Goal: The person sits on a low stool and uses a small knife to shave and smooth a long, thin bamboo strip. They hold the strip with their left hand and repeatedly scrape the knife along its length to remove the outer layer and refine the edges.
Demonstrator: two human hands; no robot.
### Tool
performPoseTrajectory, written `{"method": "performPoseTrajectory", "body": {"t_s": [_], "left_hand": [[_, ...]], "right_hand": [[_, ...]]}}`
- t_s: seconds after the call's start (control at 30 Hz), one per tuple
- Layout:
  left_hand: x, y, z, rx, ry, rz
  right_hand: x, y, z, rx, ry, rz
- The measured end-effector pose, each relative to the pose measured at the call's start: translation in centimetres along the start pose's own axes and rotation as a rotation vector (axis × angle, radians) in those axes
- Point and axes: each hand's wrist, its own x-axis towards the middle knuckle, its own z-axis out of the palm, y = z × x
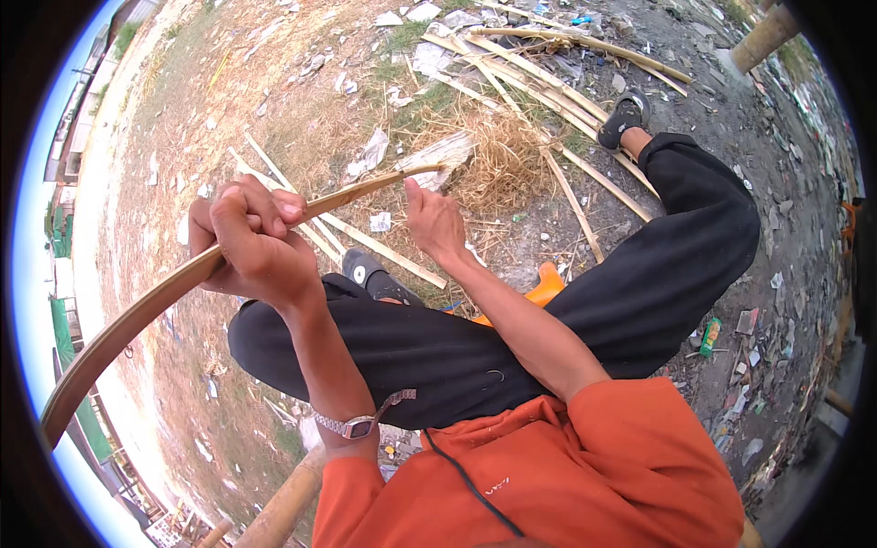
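Observation:
A long, flat bamboo strip [137, 315] runs from the lower left up to a thin, bent tip in front of me. My left hand [256, 233] is closed around it, fingers curled over the top. Close to the tip is my right hand [436, 219], its fingers folded into a fist. Its thumb points up and appears to meet the underside of the strip. Whatever the right fist may hold is hidden by the fingers. Beyond the tip, a pale piece of wood [448, 155] lies on the ground beside a heap of curly shavings [502, 160].
Several split bamboo lengths [539, 82] lie ahead, reaching toward my right foot [626, 119]. More thin strips [388, 249] lie near my left foot [365, 269]. An orange object [546, 285] sits between my legs. Bamboo poles [766, 38] stand at the far right and lower left [288, 502].

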Motion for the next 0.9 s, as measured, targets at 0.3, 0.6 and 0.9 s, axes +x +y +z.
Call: {"method": "performPoseTrajectory", "body": {"t_s": [0.3, 0.6, 0.9], "left_hand": [[-0.3, 0.0, 0.2, 0.004, 0.033, -0.014], [-0.4, -0.4, 0.6, 0.000, 0.027, -0.017], [1.3, 0.1, 0.3, 0.130, 0.103, 0.006]], "right_hand": [[0.9, 0.5, 0.0, -0.089, 0.026, 0.016], [1.8, 0.8, 0.4, -0.122, 0.006, 0.034], [1.2, 0.7, 0.2, 0.008, -0.057, -0.017]]}}
